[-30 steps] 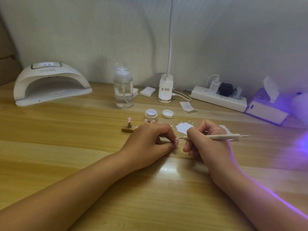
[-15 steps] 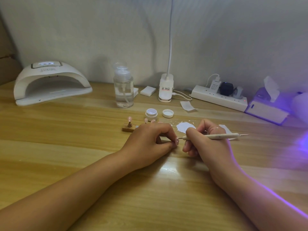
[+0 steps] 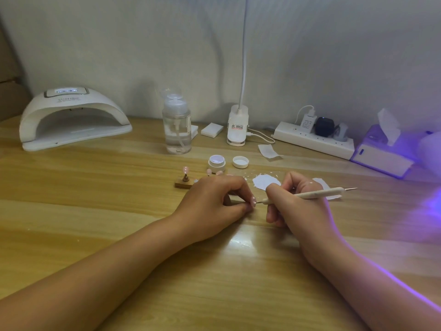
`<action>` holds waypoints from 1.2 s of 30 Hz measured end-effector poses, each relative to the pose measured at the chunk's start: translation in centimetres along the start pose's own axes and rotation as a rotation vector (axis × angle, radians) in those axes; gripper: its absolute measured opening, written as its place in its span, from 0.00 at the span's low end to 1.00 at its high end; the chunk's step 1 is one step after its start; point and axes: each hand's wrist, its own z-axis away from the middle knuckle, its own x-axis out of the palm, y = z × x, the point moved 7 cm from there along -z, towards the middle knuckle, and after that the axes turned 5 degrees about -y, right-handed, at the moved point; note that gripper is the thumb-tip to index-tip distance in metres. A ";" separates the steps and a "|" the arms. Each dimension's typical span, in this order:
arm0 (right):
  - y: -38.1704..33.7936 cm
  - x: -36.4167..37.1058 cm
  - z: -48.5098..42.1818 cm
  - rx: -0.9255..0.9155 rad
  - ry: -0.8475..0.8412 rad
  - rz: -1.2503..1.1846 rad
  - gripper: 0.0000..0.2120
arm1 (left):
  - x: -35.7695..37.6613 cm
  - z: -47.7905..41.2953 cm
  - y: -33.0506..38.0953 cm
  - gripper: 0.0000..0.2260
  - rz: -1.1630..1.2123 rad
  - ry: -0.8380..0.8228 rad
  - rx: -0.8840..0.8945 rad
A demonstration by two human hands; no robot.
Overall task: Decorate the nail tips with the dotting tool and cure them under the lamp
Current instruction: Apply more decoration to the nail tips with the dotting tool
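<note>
Little has moved since the earlier frames: only the dotting tool (image 3: 310, 194) now tilts a bit more, with its left end lower. The right hand (image 3: 293, 204) grips it like a pen. Its fine left point is at the pink nail tip (image 3: 253, 200); whether it touches, I cannot tell. The left hand (image 3: 214, 201) pinches this nail tip between thumb and forefinger and rests on the desk (image 3: 95, 211). Beyond the hands stand an open gel pot (image 3: 216, 163) and its lid (image 3: 240, 161). The curing lamp (image 3: 71, 118) is far left.
</note>
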 end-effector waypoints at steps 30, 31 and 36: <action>-0.3 -4.3 -1.2 -0.112 0.234 0.139 0.13 | 0.1 0.1 0.0 0.07 0.059 0.007 -0.035; 0.1 -4.4 -1.4 -0.073 0.227 0.147 0.10 | 0.0 0.1 0.1 0.07 0.057 0.008 -0.036; 1.0 -4.1 -1.5 0.014 0.155 0.220 0.08 | 0.1 0.1 0.1 0.09 0.060 -0.004 -0.041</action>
